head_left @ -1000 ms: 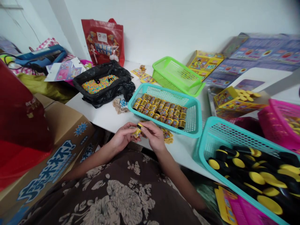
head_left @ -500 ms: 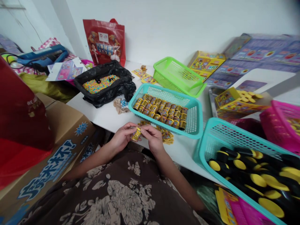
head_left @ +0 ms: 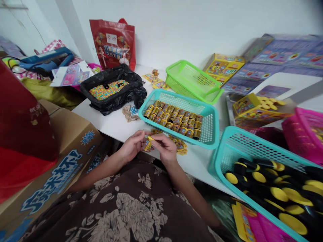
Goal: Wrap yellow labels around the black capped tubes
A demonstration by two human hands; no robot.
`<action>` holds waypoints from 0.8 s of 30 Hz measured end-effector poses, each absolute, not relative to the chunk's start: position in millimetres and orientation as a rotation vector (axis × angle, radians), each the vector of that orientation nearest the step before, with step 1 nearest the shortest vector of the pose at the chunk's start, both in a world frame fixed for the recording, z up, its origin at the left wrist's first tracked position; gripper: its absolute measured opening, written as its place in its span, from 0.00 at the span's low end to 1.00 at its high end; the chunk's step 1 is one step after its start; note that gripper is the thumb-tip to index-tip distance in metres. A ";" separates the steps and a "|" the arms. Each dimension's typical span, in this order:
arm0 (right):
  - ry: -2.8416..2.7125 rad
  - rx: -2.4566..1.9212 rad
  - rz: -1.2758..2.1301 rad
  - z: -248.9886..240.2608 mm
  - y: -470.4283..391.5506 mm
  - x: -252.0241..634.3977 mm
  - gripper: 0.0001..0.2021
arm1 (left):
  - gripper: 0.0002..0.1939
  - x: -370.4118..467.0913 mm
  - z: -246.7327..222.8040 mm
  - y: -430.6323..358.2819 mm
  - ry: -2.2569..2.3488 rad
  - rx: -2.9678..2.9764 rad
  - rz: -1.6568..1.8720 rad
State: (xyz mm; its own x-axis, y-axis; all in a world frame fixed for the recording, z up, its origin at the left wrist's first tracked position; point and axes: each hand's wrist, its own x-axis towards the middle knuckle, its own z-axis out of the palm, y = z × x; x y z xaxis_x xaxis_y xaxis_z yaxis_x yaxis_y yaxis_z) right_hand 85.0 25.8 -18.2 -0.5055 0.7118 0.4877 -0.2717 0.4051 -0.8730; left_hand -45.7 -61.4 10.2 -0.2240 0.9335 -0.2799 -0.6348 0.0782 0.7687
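Note:
In front of my body, a small yellow printed sleeve point(head_left: 148, 144) sits between my two hands. My right hand point(head_left: 165, 146) pinches its right side between thumb and fingers. My left hand point(head_left: 132, 147) is curled at its left side, thumb against the index finger, the other fingertips partly hidden behind it. Just beyond lies a loose pile of flat yellow printed pieces point(head_left: 181, 145) on the white table point(head_left: 111, 129). Behind the pile stands a teal basket point(head_left: 210, 129) with rows of rolled yellow sleeves point(head_left: 174, 117) in it.
A black-lined tub point(head_left: 93, 107) of coloured beads stands left, before a red bag point(head_left: 113, 43). Behind is a green basket point(head_left: 176, 82). On the right, another teal basket point(head_left: 234, 134) holds black-and-yellow pieces point(head_left: 277, 193). A carton point(head_left: 68, 134) is at my left.
The yellow sleeve has turned a little and shifted slightly right in my fingers. My left thumb has moved up off its face. The baskets and table things stay as they were.

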 end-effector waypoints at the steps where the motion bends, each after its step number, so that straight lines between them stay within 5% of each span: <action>1: -1.716 -0.372 1.171 -16.2 25.7 86.4 0.04 | 0.22 -46.2 9.5 -61.6 1.055 0.407 1.562; 9: -1.984 -0.067 0.362 -22.5 23.6 87.7 0.18 | 0.24 -53.0 1.1 -59.5 1.020 0.304 1.271; 14: -1.970 -0.239 0.516 -21.5 20.4 86.0 0.19 | 0.10 -49.8 10.3 -57.3 0.914 0.186 1.448; 18: -1.935 -0.380 0.655 -16.5 18.8 85.9 0.14 | 0.13 -49.2 12.4 -58.7 0.903 0.237 1.574; 24: -1.951 -0.293 0.426 -21.0 18.7 82.3 0.15 | 0.06 -51.0 4.6 -54.9 0.785 0.162 1.560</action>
